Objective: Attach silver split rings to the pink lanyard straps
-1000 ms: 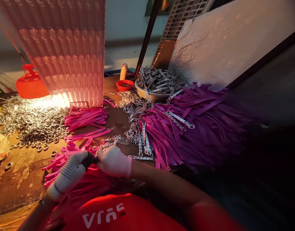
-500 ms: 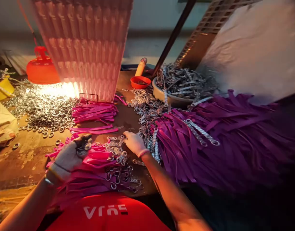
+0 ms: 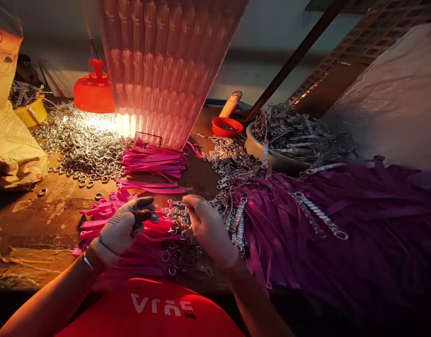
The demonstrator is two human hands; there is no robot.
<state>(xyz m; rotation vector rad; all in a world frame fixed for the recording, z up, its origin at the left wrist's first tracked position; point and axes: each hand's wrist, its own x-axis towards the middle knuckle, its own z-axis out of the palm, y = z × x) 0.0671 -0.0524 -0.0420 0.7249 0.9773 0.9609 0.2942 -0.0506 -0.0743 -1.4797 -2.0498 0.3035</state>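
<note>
My left hand point(image 3: 122, 229), in a pale glove with blackened fingertips, is closed on a metal ring point(image 3: 154, 217) at its fingertips. Beneath it lie pink strips point(image 3: 103, 210) with short metal ring chains point(image 3: 178, 215) at their right ends. Just right of those chains is my right hand point(image 3: 210, 227), its thumb and forefinger pinched together; what they hold, if anything, is too small to tell. The two hands are apart. Behind them, a bundle of pink strips point(image 3: 154, 161) lies on the brown table point(image 3: 57, 220).
A big pile of metal rings point(image 3: 92, 150) lies under a red lamp point(image 3: 94, 91). A clear ribbed panel point(image 3: 166, 65) leans behind the strips. At right are purple strips point(image 3: 328, 234), a basin point(image 3: 254, 145) of chains and a red bowl point(image 3: 226, 132). A paper bag point(image 3: 15, 145) stands left.
The view has swung left, so the scene sits further right. My right hand has drawn back toward me from the chains and turned. My left fingers now present one ring at their tips.
</note>
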